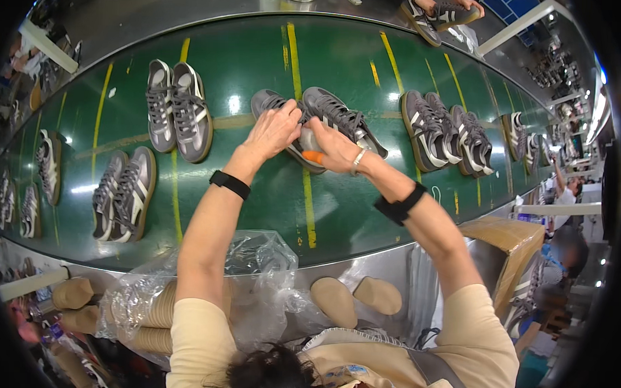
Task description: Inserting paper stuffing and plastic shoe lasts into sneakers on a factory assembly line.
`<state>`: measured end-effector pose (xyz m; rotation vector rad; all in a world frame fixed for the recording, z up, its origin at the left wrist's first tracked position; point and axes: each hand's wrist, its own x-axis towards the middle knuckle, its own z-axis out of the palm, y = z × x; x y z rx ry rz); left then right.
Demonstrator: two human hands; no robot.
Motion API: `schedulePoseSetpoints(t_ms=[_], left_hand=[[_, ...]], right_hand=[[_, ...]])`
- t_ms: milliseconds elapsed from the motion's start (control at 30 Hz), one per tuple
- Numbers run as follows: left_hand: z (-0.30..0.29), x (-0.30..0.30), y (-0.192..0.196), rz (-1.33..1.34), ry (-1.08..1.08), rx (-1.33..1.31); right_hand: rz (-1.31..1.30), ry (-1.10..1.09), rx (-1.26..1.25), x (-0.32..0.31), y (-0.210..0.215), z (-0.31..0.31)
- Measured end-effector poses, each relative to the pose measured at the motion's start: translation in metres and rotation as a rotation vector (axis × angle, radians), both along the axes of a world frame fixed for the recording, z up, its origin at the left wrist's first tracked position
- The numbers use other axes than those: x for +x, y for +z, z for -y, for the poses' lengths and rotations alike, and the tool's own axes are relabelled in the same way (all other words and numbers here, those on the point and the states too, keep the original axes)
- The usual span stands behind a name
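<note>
A pair of grey sneakers with pale stripes lies in front of me on a green conveyor belt [256, 185]. My left hand [275, 130] is closed, its fingers pinched at the laces of the left sneaker [266, 100]. On the same shoe, my right hand [336, 148] grips around the opening, with its fingertips partly hidden. Something orange [313, 156] covers one of its digits. The right sneaker [334, 111] of the pair lies just beyond that hand, untouched by the left one. Both wrists wear black bands.
More sneaker pairs [178, 111] stand left and right [432, 133] along the belt. Near me are tan molded inserts [334, 301], a clear plastic bag [260, 261] beside stacked inserts, and a cardboard box [507, 235]. Across the belt, another person's hands hold sneakers [457, 16].
</note>
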<state>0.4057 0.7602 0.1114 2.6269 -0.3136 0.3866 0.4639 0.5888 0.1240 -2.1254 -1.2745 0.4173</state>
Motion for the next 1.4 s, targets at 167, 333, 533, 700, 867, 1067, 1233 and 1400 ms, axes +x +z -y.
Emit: schedulePoseSetpoints(t_ms=[167,333,533,700,867,1067,1233,1400], left_hand=[[-0.007,0.008,-0.001,-0.035,-0.075,0.251],[0.010,0.010,-0.010,0.008,-0.024,0.313],[-0.005,-0.017,0.010,0.033,-0.015,0.184],[-0.053,-0.132,0.073,0.061,0.041,-0.120],[-0.051,-0.311,0.156,-0.148,0.222,-0.287],[0.026,-0.444,0.165,-0.421,0.264,-0.212],[0.032,-0.478,0.120,-0.311,0.309,-0.076],[0.026,-0.479,0.132,-0.293,0.246,-0.073]], right_hand=[[0.444,0.014,-0.055,0.009,-0.025,0.017],[0.746,-0.279,-0.168,0.012,-0.037,-0.018],[0.532,-0.300,-0.444,0.023,-0.036,-0.033],[0.371,-0.222,0.232,-0.039,0.020,-0.001],[-0.332,-0.053,0.251,-0.197,0.066,0.041],[-0.817,0.323,0.059,-0.352,0.064,0.017],[-0.822,0.283,0.225,-0.402,0.039,-0.006],[-0.716,0.182,0.243,-0.384,0.061,0.020]])
